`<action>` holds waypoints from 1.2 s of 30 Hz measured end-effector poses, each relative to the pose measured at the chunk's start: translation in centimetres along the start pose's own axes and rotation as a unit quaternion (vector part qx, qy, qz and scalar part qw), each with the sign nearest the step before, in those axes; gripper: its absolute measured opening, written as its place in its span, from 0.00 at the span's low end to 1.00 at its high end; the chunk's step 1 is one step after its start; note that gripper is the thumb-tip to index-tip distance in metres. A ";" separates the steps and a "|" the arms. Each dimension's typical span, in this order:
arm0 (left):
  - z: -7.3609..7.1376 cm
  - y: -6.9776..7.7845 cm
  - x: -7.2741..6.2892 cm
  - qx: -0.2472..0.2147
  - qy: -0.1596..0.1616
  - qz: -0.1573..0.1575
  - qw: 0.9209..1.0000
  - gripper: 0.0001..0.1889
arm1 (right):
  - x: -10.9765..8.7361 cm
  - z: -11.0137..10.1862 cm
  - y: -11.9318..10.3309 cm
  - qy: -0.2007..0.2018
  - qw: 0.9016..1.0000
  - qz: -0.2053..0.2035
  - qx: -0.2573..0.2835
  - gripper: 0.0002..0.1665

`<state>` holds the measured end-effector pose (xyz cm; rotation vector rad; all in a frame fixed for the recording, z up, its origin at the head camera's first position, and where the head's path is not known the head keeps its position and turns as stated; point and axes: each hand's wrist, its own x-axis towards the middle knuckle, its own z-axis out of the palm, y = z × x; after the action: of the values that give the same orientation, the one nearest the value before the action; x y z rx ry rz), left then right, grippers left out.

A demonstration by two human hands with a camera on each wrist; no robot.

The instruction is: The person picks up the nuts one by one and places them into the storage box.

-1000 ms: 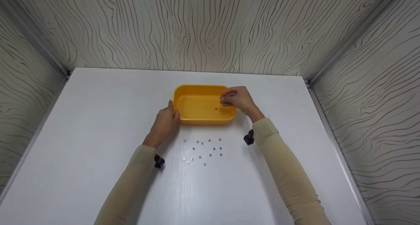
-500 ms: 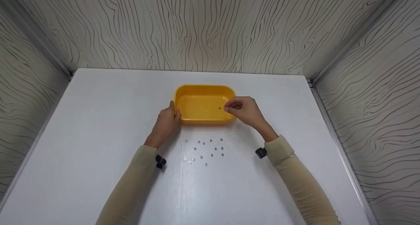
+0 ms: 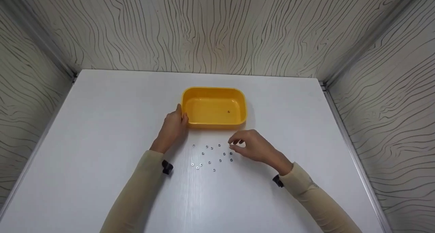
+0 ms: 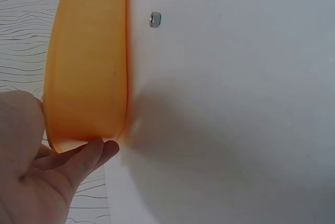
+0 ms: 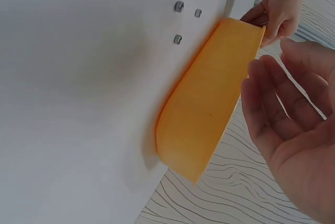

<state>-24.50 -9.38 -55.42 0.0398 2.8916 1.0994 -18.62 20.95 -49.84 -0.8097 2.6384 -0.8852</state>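
Nuts, small, six-sided and of silvery metal (image 5: pixel 179 6), are lying scattered over the middle of a smooth white counter (image 3: pixel 112 124) with a soft sheen, each showing a round hole through flat-sided metal where close enough to be seen. Between them and the counter's far edge, a yellow rectangular plastic tray (image 3: pixel 207 126) with rounded corners and sloping, glossy walls is sitting upright. One similar small nut (image 3: pixel 228 111) is resting inside it, on the flat floor towards the right end.

The left hand (image 3: pixel 171 126) is gripping the tray's left end near its front corner, thumb and fingers bearing on the plastic wall. The right hand (image 3: pixel 257 147) is hovering by the right side of the scattered nuts, its fingers bending loosely and its thumb standing apart from them; whether its fingertips are touching a nut cannot be told.

Beige, softly wrinkling fabric sleeves (image 3: pixel 132 192) are covering both arms, and small black devices (image 3: pixel 167 166) are showing at the wrists. Beyond the counter's far edge, a pale panel (image 3: pixel 204 29) is rising, its surface running with dark, wavy wood-grain lines.
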 end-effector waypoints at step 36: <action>-0.3 -0.3 0.2 -0.001 0.002 0.017 1.000 0.33 | -2.2 5.9 0.1 -0.018 0.942 -0.150 -0.299 0.11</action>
<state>-24.67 -9.81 -55.39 0.0855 2.9049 1.1081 -14.59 19.42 -54.46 -1.3749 2.8181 -0.0907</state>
